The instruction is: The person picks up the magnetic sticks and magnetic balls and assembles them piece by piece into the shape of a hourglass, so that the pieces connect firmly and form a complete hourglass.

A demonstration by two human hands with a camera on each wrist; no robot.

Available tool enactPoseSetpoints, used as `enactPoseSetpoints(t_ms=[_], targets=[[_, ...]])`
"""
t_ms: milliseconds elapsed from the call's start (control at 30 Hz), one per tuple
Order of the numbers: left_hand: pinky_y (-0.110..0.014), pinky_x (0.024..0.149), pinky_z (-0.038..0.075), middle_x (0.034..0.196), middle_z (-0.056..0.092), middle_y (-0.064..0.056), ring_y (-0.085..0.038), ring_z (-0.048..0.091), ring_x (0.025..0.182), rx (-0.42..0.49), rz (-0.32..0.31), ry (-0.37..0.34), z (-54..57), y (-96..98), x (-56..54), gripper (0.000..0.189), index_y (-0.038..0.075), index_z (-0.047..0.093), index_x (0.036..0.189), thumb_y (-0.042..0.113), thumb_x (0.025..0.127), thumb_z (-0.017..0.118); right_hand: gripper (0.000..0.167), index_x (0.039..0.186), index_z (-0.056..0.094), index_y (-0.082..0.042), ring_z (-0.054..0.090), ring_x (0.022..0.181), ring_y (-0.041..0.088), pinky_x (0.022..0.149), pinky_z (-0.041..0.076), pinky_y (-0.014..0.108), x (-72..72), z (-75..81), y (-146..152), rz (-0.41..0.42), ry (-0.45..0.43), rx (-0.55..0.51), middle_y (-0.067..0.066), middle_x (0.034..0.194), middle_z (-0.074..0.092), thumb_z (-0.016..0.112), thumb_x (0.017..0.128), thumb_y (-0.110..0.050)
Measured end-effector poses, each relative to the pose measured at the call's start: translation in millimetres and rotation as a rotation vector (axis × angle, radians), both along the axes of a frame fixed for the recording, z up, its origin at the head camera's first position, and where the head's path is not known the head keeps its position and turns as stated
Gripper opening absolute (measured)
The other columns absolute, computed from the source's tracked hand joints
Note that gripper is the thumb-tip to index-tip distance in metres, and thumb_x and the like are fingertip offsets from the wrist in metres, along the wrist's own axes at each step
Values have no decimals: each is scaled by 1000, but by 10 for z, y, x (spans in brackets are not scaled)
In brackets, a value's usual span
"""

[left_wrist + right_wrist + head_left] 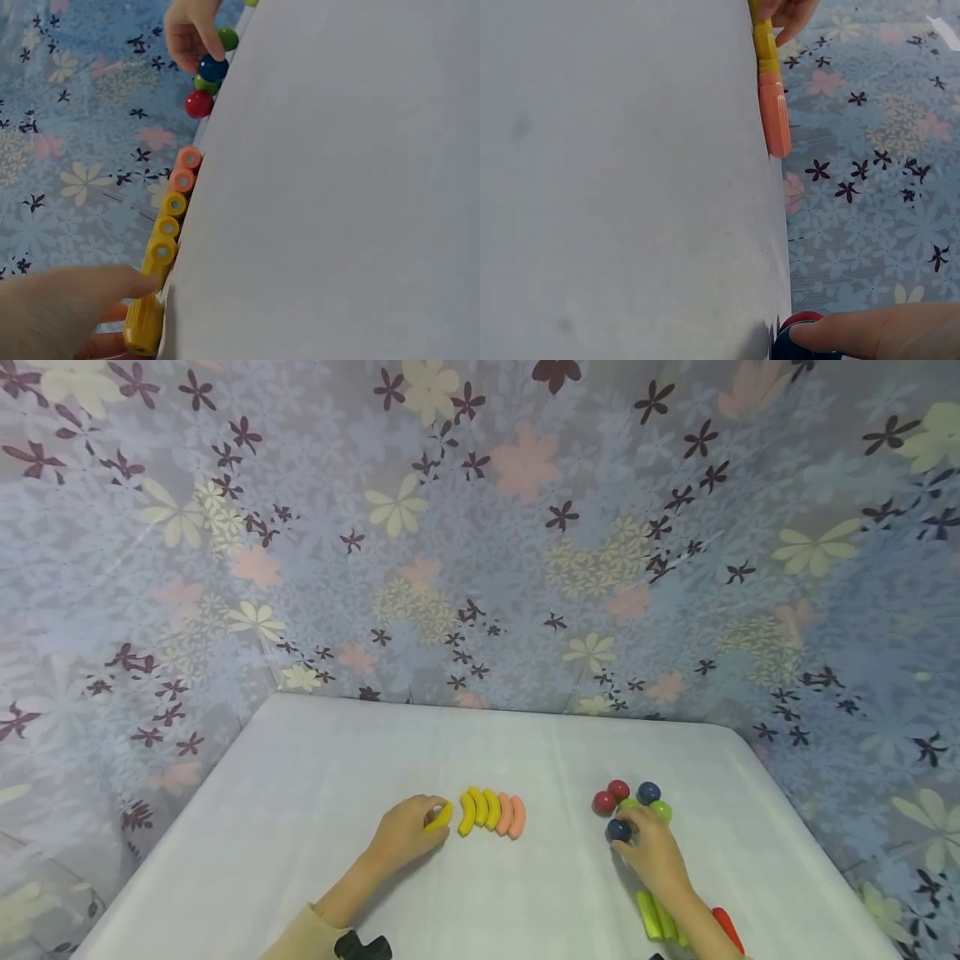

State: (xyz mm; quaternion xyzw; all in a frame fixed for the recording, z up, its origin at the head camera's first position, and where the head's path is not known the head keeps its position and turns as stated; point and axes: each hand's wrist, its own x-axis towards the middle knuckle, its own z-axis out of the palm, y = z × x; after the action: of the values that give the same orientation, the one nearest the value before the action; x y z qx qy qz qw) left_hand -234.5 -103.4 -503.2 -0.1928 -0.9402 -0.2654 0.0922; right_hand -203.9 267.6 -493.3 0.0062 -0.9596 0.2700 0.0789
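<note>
In the head view my left hand [407,832] pinches a yellow toy banana [442,818] between thumb and fingers, at the left end of a row. The row has 3 more yellow bananas [480,808] and 2 curved pink pieces [512,817]. The left wrist view shows the held banana [142,328] from its end, with a ribbed side. At the right, my right hand [656,853] holds a dark blue ball [618,831] by thumb and fingertips. Beside it lie 2 red balls [604,802], another dark blue ball [648,792] and green balls [661,811], one partly hidden by the hand.
Several green sticks [649,917] and a red piece [727,930] lie under and beside my right forearm. All of it rests on a table with a white cover [360,752]. A flowered cloth [480,568] hangs behind the table's far edge.
</note>
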Motion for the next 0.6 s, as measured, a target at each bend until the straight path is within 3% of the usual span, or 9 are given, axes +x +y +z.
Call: enactPoseSetpoints(t_ms=[167,333,600], targets=[[-18,59,43,76,65,4,-3,52,65,1,-1,24,-59,-26,5,36,9,69,109,25,78,77,40,111,60,4,60,103,39,89,50,51,3,4,19,2,21,-14,25,116,59,74,74,-4],[-16,56,40,67,57,8,0,42,59,145,10,-22,-88,-94,58,28,5,70,105,17,80,74,46,115,60,3,59,90,24,74,52,36,28,11,-57,6,-40,-45,14,104,63,76,72,-6],[-16,56,42,73,59,4,-2,46,62,217,71,-82,-79,-196,89,27,1,68,110,12,85,66,46,114,63,0,60,88,19,74,52,32,41,26,-279,61,-56,-74,11,103,65,77,71,-7]])
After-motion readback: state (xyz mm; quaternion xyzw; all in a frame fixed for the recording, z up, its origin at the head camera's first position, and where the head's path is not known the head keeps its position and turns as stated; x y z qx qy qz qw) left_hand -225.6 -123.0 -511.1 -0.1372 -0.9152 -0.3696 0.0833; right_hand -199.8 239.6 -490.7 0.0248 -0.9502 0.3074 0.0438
